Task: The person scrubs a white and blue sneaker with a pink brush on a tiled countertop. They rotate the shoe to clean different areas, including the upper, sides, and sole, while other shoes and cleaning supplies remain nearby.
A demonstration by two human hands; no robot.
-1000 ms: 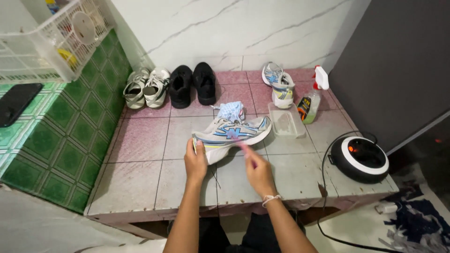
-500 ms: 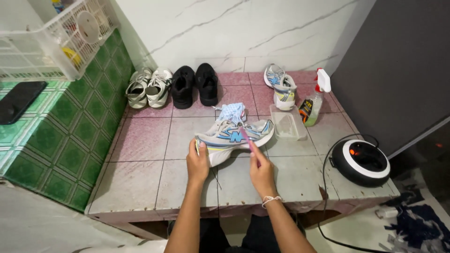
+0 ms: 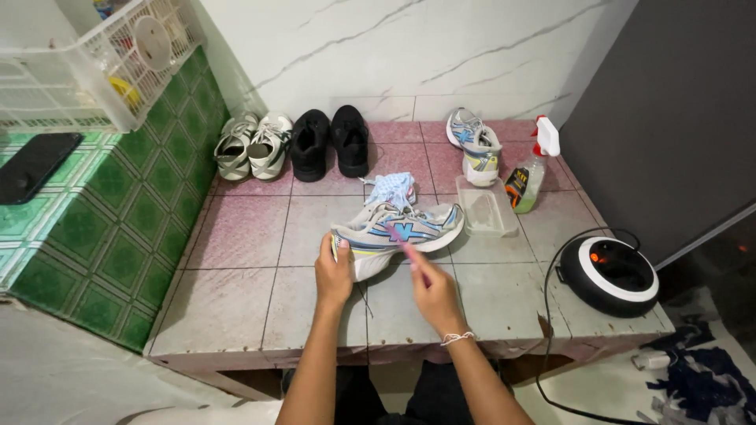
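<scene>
A grey and blue sneaker [image 3: 398, 228] lies on its side on the pink tiled ledge [image 3: 244, 236]. My left hand [image 3: 333, 275] grips its heel end. My right hand [image 3: 435, 293] holds a small pink brush [image 3: 406, 250] with its tip against the sneaker's side. A blue cloth [image 3: 391, 189] lies just behind the shoe.
A clear plastic tray [image 3: 486, 206], a spray bottle [image 3: 531, 173] and a matching sneaker [image 3: 472, 144] stand to the right. White sneakers [image 3: 253, 145] and black shoes [image 3: 331, 142] line the back wall. A round black device [image 3: 609, 274] with cord sits at right. A white basket [image 3: 87, 71] hangs upper left.
My right hand has moved the brush along the sneaker's side, back toward the middle of the shoe. The left hand keeps its hold on the heel.
</scene>
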